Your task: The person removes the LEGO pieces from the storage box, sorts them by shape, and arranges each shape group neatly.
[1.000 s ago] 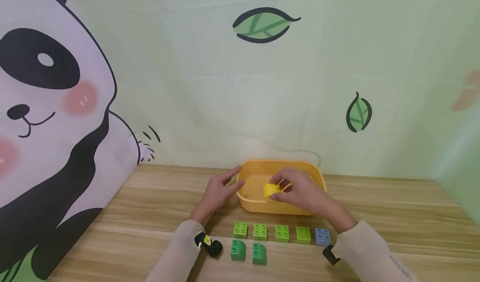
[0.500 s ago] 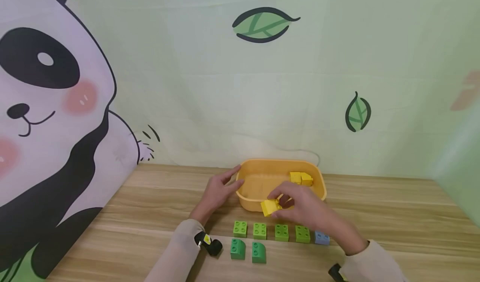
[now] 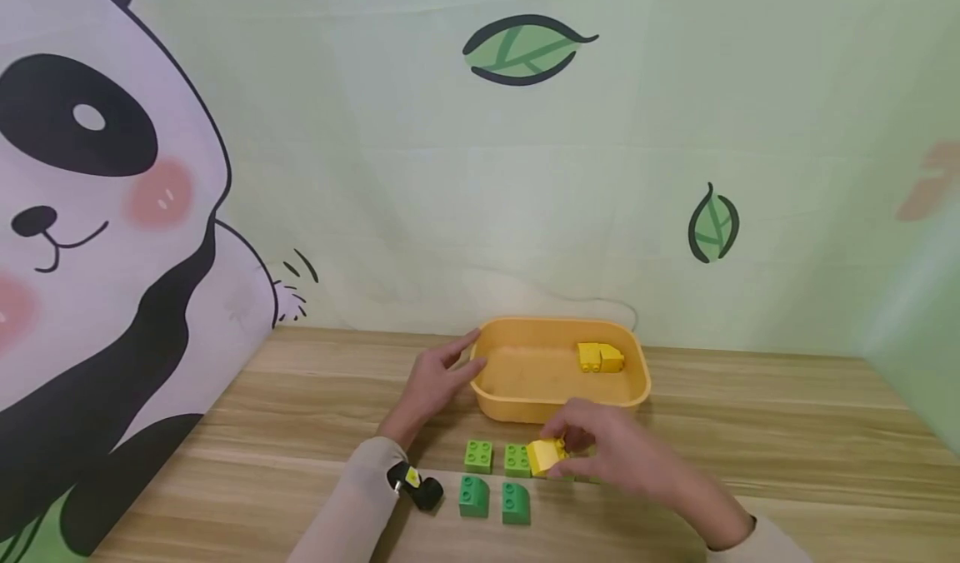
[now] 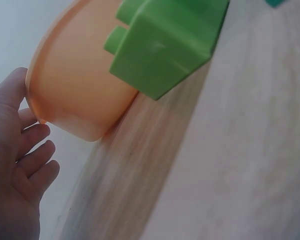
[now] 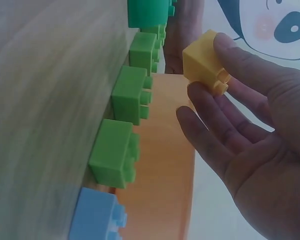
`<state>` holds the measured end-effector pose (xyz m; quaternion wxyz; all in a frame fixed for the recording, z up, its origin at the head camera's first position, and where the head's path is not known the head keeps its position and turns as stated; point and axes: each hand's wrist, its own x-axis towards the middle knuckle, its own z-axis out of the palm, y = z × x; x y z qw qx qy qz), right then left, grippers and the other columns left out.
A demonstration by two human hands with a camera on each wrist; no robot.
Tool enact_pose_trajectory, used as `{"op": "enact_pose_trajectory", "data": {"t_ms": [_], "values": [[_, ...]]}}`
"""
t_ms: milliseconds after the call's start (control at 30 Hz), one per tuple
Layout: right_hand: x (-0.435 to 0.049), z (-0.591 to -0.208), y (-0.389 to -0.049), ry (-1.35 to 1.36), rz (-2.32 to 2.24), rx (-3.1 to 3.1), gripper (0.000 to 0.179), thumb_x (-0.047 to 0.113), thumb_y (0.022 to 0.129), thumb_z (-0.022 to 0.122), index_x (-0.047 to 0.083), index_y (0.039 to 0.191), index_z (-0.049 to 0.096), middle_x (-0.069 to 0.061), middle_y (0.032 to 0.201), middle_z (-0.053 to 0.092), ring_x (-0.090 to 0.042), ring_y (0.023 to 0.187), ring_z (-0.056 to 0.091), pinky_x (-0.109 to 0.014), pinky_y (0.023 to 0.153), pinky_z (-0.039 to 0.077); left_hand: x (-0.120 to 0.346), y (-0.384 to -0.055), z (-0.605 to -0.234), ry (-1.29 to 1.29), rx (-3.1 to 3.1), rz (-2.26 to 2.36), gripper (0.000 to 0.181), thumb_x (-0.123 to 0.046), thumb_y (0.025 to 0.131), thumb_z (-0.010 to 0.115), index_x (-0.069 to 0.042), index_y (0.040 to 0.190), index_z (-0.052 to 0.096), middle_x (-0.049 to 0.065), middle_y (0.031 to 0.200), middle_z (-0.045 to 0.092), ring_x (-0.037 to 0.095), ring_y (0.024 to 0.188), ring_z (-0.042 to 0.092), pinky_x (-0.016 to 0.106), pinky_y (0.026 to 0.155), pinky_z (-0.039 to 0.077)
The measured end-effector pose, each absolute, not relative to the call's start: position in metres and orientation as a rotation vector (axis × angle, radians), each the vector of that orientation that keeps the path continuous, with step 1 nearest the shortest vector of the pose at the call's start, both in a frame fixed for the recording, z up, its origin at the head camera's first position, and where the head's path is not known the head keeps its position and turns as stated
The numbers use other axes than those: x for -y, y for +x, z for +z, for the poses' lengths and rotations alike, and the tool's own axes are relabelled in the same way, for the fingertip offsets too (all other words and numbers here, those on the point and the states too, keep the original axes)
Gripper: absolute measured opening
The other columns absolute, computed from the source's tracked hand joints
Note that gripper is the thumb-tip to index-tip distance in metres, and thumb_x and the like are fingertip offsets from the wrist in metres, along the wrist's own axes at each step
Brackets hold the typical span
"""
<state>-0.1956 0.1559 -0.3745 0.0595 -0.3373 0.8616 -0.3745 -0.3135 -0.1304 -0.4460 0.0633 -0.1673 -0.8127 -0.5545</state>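
My right hand (image 3: 611,446) pinches a yellow toy building brick with a sloped side (image 3: 545,456) between thumb and fingers. In the head view it hangs over the row of light green bricks, overlapping one of them. The right wrist view shows the same yellow brick (image 5: 204,59) with its studs toward the palm. My left hand (image 3: 435,384) touches the left rim of the orange-yellow plastic tub (image 3: 517,411) with nearly straight fingers. Several light green bricks (image 3: 478,456) line up before the tub, two visible beyond the right hand's cover. Nearer to me sit two dark green curved bricks (image 3: 474,496).
Two yellow bricks (image 3: 600,357) lie inside the tub at its back right. A blue brick (image 5: 95,215) ends the row, hidden behind my right hand in the head view. Behind the wooden table (image 3: 315,396) hangs a printed panda backdrop (image 3: 375,171).
My right hand has drawn the yellow brick from over the tub toward me, to above the green row. The left hand stays at the tub's rim.
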Motion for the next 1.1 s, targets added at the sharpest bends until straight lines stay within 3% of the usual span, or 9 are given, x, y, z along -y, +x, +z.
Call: {"op": "enact_pose_trajectory", "data": {"t_ms": [267, 800, 1100], "values": [[-0.159, -0.38, -0.189, -1.02, -1.118, -2.556, 0.032, 0.026, 0.086, 0.09, 0.017, 0.113, 0.076, 0.012, 0.109, 0.072, -0.009, 0.09, 0.065, -0.031, 0.083, 0.062, 0.131, -0.314, -0.446, -0.52, 2.443, -1.672, 0.052, -0.022, 0.101, 0.075, -0.008, 0.149, 0.061, 0.012, 0.153, 0.056, 0.039, 0.142, 0.051, 0.05, 0.119, 0.041], [-0.163, -0.389, -0.181, -0.999, -1.011, -2.511, 0.031, 0.028, 0.083, 0.092, 0.022, 0.111, 0.078, 0.017, 0.103, 0.065, -0.005, 0.088, 0.06, -0.024, 0.077, 0.058, 0.132, -0.313, -0.445, -0.516, 2.446, -1.685, 0.053, -0.023, 0.101, 0.075, -0.008, 0.15, 0.061, 0.011, 0.154, 0.056, 0.041, 0.142, 0.051, 0.052, 0.119, 0.041], [-0.16, -0.391, -0.176, -1.012, -0.94, -2.5, 0.031, 0.02, 0.085, 0.091, 0.018, 0.113, 0.08, 0.017, 0.101, 0.061, -0.005, 0.085, 0.057, -0.023, 0.074, 0.055, 0.132, -0.314, -0.447, -0.518, 2.462, -1.679, 0.053, -0.024, 0.101, 0.075, -0.01, 0.151, 0.061, 0.009, 0.155, 0.055, 0.04, 0.143, 0.05, 0.052, 0.119, 0.041]]}}
